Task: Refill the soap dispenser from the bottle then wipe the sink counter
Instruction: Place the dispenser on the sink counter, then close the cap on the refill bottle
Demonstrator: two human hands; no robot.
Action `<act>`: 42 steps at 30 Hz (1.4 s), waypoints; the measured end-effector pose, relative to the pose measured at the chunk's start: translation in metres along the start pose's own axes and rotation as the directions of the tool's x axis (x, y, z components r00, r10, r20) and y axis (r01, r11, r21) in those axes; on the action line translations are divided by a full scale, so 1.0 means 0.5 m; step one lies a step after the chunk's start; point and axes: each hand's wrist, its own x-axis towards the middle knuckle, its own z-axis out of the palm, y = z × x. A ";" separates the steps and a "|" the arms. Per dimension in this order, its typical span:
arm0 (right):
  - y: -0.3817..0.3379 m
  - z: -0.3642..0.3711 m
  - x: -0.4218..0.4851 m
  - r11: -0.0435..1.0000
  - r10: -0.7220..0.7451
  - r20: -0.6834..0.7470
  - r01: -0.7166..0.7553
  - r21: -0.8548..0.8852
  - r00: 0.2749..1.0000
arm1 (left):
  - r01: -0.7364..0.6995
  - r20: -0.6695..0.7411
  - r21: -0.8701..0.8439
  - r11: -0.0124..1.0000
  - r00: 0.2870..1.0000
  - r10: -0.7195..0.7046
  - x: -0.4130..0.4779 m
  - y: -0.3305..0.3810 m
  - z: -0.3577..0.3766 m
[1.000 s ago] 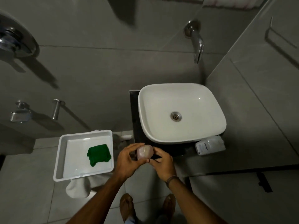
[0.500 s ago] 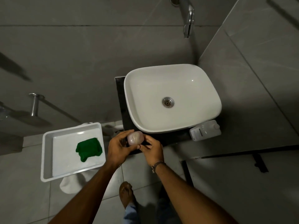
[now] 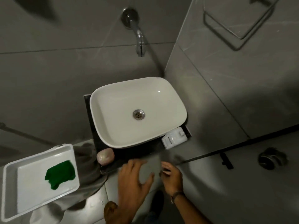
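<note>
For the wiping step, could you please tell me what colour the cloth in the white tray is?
The cloth is dark green, seen clearly in the head view.

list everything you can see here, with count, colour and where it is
basin: 1, white, on the dark counter
counter: 1, black, under the basin
drain: 1, metal, basin centre
wall spout: 1, chrome, above the basin
soap dispenser: 1, pale pink, counter's front left corner
bottle: 1, white, lying at the basin's front right
tray: 1, white, left of the counter
cloth: 1, green, in the tray
left hand: open, empty, below the counter edge
right hand: empty, beside the left
</note>
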 end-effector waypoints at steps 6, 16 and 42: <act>0.031 -0.145 0.066 0.999 0.033 -0.167 -0.033 0.004 0.985 | -0.092 0.106 0.347 0.933 0.993 0.059 0.186 0.157 0.161; -0.040 -0.200 0.210 0.991 -0.118 -0.229 0.101 -0.086 0.966 | 0.045 0.043 0.439 0.897 0.997 -0.070 0.199 0.155 0.280; -0.539 -0.427 -0.009 0.607 -0.577 0.465 0.733 -0.306 0.672 | -0.015 -0.078 -0.549 0.836 0.996 -0.033 0.198 0.306 0.051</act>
